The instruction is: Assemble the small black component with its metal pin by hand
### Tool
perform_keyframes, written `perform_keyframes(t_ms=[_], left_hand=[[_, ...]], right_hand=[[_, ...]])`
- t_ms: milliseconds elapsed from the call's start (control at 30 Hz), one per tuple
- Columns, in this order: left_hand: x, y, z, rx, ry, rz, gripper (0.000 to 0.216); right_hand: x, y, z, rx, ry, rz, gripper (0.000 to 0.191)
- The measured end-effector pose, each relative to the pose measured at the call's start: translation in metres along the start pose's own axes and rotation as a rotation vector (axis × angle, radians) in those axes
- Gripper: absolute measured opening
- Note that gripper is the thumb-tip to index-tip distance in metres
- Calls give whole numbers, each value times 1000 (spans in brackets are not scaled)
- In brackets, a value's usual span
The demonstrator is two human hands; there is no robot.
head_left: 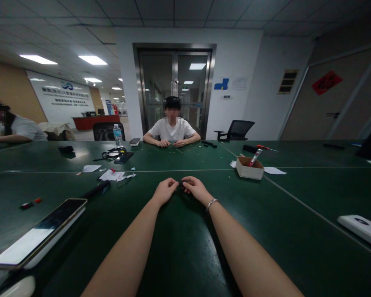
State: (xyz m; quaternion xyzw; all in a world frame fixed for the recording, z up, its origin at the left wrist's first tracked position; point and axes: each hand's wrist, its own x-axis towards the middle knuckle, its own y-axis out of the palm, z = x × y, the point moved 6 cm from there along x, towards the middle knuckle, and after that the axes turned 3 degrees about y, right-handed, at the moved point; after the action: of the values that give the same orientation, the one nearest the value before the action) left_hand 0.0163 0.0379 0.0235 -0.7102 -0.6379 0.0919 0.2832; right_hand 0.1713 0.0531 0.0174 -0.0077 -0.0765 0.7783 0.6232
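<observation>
Over the middle of the green table (185,231), my left hand (166,190) and my right hand (198,189) meet fingertip to fingertip. Between them is a small black piece (181,184), too small and too covered by fingers to name its kind. Thumb and fingers of my left hand pinch it from the left. My right hand, with a silver bracelet (211,204) at the wrist, grips its right side with curled fingers. Both forearms reach forward just above the tabletop.
At the left lie a large phone (40,235), paper scraps (111,175) and a coiled black cable (113,154). A small box (250,168) stands right of my hands, a white device (363,229) at far right. A person (172,130) sits opposite; another person (21,126) sits far left.
</observation>
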Motion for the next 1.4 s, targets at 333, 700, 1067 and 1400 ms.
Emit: perform_keyframes(t_ms=[333, 700, 1067, 1400], left_hand=[[-2, -1, -3, 30, -28, 14, 40], [0, -5, -6, 132, 42, -42, 46], [0, -5, 0, -17, -8, -81, 32], [5, -3, 9, -120, 9, -64, 23]], right_hand=[[-1, 0, 2, -12, 15, -9, 16], [1, 0, 0, -2, 15, -14, 16], [2, -2, -1, -10, 15, -43, 12], [1, -2, 0, 9, 12, -42, 13]])
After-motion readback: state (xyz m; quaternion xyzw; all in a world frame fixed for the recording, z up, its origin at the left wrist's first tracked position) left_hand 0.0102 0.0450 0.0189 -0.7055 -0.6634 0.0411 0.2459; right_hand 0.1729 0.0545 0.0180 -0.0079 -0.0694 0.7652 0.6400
